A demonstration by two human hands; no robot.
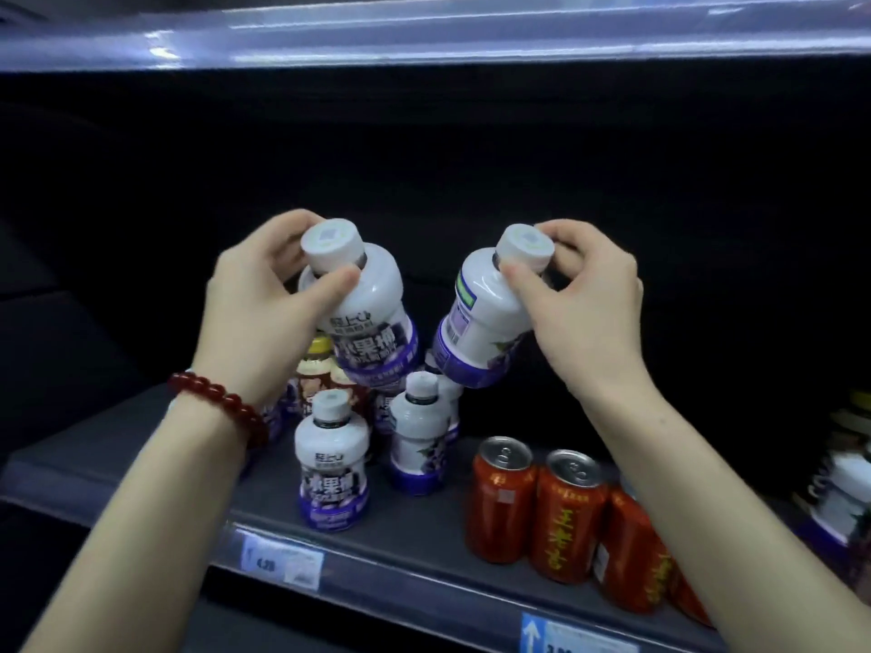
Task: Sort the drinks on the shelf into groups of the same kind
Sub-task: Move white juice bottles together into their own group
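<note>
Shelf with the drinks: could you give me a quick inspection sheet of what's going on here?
Surface: dark shelf with price tags on its front edge.
Job's things: white-and-purple bottles standing left of centre; red cans grouped to their right; a brown bottle with a yellow cap behind the purple ones.
Clutter: blurred drinks at the far right edge, kind unclear.
Hands: left hand holds one purple bottle tilted, off the shelf; right hand holds another by its cap end, tilted too.
Cables: nothing seen.
Surroundings: a pale shelf above; dark back wall; red bead bracelet on the left wrist.
</note>
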